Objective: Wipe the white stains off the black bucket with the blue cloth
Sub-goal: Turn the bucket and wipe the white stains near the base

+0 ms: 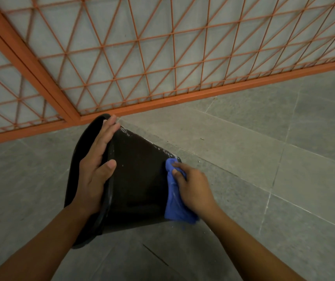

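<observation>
Head view: left hand (96, 169) lies flat, fingers straight, on the rim of the bucket (138, 179), thumb pressing the black side wall. Right hand (193, 189) grips the bunched blue cloth (175, 207), fingers curled round it, holding it against the bucket's narrow base end. Bucket lies on its side on the grey tiled floor (264, 159), mouth to the left. White stains (148, 141) show along its upper edge. Behind stands an orange metal grille (142, 57).
</observation>
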